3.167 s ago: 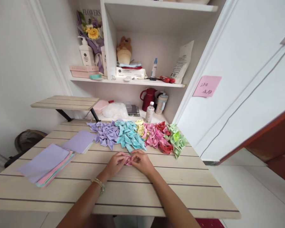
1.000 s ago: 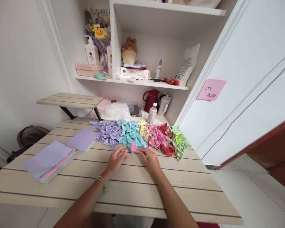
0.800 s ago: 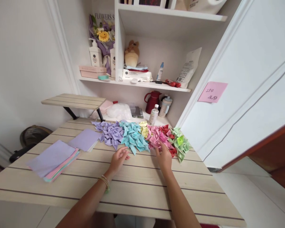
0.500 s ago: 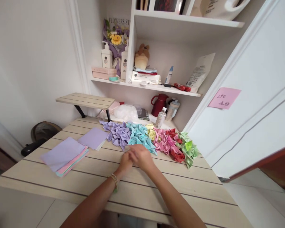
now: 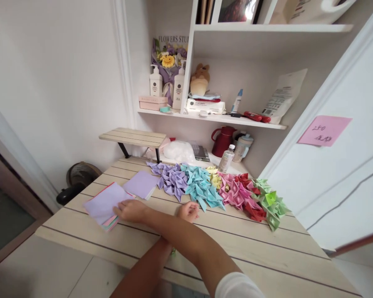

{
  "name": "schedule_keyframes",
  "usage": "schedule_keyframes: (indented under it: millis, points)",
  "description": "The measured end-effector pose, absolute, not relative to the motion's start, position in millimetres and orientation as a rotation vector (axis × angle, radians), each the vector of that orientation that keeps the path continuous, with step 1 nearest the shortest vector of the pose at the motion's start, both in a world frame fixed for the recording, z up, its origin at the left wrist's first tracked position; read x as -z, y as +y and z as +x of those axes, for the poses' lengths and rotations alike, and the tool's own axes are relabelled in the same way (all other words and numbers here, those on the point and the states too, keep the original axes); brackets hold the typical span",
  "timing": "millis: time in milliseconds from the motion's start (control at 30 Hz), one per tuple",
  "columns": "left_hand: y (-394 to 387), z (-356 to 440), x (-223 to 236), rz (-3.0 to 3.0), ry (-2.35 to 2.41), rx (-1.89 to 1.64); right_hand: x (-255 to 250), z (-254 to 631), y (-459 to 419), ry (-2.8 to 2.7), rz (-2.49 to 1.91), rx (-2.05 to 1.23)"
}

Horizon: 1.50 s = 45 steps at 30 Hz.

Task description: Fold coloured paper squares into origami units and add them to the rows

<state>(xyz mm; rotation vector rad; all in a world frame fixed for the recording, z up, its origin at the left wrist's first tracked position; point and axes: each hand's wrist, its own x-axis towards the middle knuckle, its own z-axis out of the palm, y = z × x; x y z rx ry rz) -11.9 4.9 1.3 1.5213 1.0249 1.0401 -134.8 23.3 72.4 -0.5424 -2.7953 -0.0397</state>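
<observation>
My right arm crosses over my left forearm. My right hand (image 5: 131,210) reaches the left side of the table, its fingers closed at the right edge of a stack of origami paper (image 5: 104,203) with a purple sheet on top. Pink, red and teal edges show beneath that sheet. My left hand (image 5: 188,211) rests on the table before the folded pieces, palm partly up, fingers loosely curled and apart with nothing in them. Folded paper pieces lie in colour groups: purple (image 5: 173,180), blue (image 5: 202,188), yellow (image 5: 215,178), pink (image 5: 234,188), red (image 5: 255,211) and green (image 5: 273,207).
A second purple paper stack (image 5: 141,184) lies behind the first. A small raised shelf (image 5: 132,136) stands at the table's back left. Behind the table are a clear bottle (image 5: 226,158), a red jug (image 5: 223,140) and a plastic bag (image 5: 178,152).
A pink folded piece went from my hands to the pink group. My hands then came together; my right hand crossed left to the paper stack. The view has turned left.
</observation>
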Motion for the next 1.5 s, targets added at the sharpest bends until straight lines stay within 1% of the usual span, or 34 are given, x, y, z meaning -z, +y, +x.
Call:
schedule_keyframes:
  millis: [67, 167, 467, 633, 933, 1067, 1267, 1400, 1500]
  points:
    - [7, -10, 0, 1.532, 1.027, -1.038, -62, -133, 26, -2.840, -0.469, 0.116]
    - [7, -8, 0, 1.548, 1.015, -1.046, -53, -127, 32, -2.872, -0.509, 0.161]
    - [5, -9, -4, 1.506, 0.981, -1.097, -66, -103, 34, -2.933, -0.633, 0.098]
    - [6, -8, -3, 1.453, 1.003, -1.090, -73, -93, 25, -2.817, -0.804, 0.069]
    - [8, -12, -7, 1.388, 0.986, -1.124, -96, -57, 24, -2.445, -1.128, -0.028]
    - [10, -8, -9, 1.359, 0.960, -1.093, -101, -41, 13, -2.411, -1.115, -0.088]
    - [7, -16, -8, 1.335, 0.958, -1.075, -94, -23, -15, -2.290, -1.029, -0.217]
    - [7, -18, -6, 1.342, 0.977, -1.058, -95, -18, -8, -2.188, -0.966, -0.288]
    - [7, -14, -7, 1.308, 0.996, -1.125, -98, 16, 7, -2.075, -0.982, -0.313]
